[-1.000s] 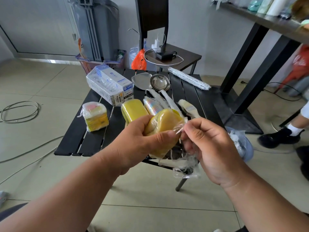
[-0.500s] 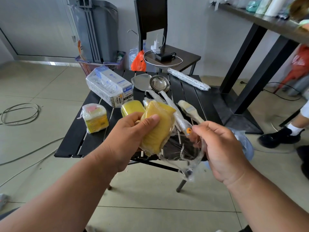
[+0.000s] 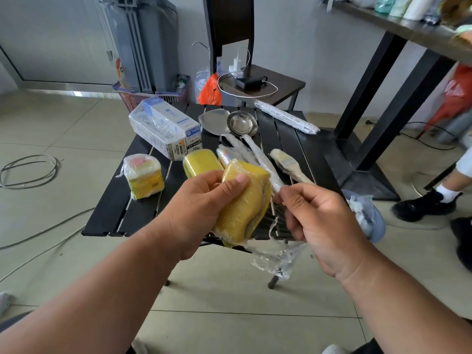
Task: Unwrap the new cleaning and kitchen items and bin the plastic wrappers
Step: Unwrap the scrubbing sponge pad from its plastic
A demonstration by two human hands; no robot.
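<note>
Two hands meet over the near edge of the bench point(image 3: 143, 200) in the head view. Our left hand point(image 3: 201, 208) grips a yellow sponge point(image 3: 245, 200), thumb pressed on its upper face, fingers curled behind it. The sponge is held upright in the air, above the bench's near edge, with clear film clinging to it. Our right hand point(image 3: 321, 221) pinches the loose plastic wrapper point(image 3: 278, 254), which hangs crumpled below the sponge and trails from its lower end.

On the dark slatted bench we see a second yellow sponge point(image 3: 201, 164) just beyond our left hand, a wrapped pack of coloured sponges point(image 3: 144, 177) to the left, and a film-wrapped box point(image 3: 166, 129) at the far left corner. A steel spatula point(image 3: 213, 121) and a ladle point(image 3: 242, 123) lie side by side with wrapped handles, a paintbrush point(image 3: 288, 167) to their right, and a long wrapped roll point(image 3: 286, 117) at the far edge. A blue bin point(image 3: 367, 215) with crumpled plastic inside stands just right of the bench.
</note>
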